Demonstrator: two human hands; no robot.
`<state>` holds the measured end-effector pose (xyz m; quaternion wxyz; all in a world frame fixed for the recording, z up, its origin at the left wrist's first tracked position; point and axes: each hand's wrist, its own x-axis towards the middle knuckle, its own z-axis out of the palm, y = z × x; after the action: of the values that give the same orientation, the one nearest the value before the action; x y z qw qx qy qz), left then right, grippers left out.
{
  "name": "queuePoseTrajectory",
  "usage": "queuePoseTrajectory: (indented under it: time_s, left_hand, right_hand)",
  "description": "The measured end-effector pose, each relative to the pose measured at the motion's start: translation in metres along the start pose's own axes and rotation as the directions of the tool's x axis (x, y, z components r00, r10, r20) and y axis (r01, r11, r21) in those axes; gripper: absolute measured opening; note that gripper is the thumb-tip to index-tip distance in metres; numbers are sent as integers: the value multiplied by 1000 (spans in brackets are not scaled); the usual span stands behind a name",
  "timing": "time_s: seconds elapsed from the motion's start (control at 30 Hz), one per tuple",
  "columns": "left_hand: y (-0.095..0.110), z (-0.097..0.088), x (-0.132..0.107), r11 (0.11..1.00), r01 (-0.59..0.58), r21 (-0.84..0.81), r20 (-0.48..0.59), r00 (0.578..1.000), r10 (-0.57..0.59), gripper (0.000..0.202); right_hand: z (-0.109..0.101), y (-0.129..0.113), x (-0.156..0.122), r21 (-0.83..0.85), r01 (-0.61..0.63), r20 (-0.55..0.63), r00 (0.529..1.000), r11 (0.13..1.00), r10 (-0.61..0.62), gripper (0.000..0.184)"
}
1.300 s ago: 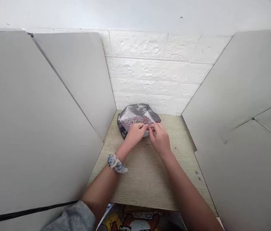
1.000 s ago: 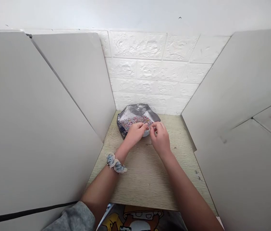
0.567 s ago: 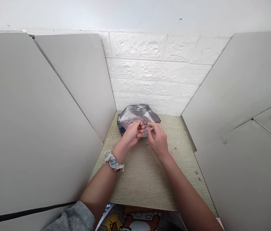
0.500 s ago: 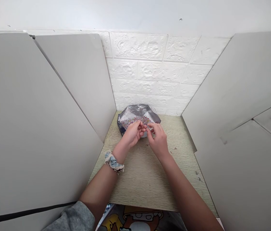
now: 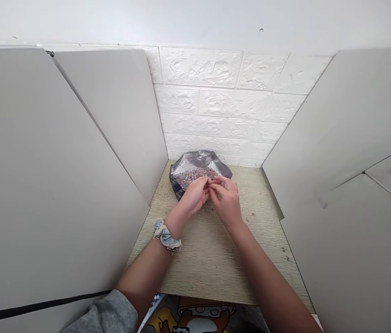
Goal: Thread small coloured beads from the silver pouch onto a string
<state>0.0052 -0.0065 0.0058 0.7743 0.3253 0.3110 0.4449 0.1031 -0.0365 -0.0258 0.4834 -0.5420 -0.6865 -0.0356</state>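
While multicoloured beads (image 5: 189, 175) lie in a silvery bag (image 5: 198, 159) on the worktop (image 5: 212, 259), the left hand (image 5: 196, 196) and right hand (image 5: 227, 198) meet at its near side, fingertips pinched, anything held too small to tell.

"What's on your head feed?"
"I see the left hand (image 5: 196, 196) and the right hand (image 5: 227, 200) meeting at the fingertips, in front of a silver bag (image 5: 200, 159). Anything pinched between them is too small for me to make out."
"And the bag?"
"Crumpled, with small multicoloured beads (image 5: 189, 175) heaped in it. I have it at the far end of the wooden table (image 5: 209, 259), by the white brick wall (image 5: 216, 102)."
"Anything on the wrists?"
"I can see a pale blue scrunchie (image 5: 166, 236) round the left one."
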Motion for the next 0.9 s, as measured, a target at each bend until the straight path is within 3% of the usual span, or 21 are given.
queuePoseTrajectory:
  time_s: [0.27, 0.43, 0.73, 0.9]
  left_hand:
    - [-5, 3, 2, 999, -42, -17, -17, 999, 42, 13]
    - [-4, 6, 1, 1000, -2, 6, -49, 999, 2, 14]
    - [-8, 1, 5, 994, -16, 109, -60, 998, 23, 12]
    - [-5, 1, 4, 994, -64, 85, -64, 995, 70, 11]
  right_hand:
    - [2, -2, -1, 45, 6, -4, 1000, 999, -6, 15]
    - [1, 0, 1, 68, 30, 27, 999, 997, -32, 14]
    - [4, 2, 0, 43, -26, 142, 990, 999, 20, 14]
    - [10, -1, -3, 42, -42, 149, 988, 998, 35, 15]
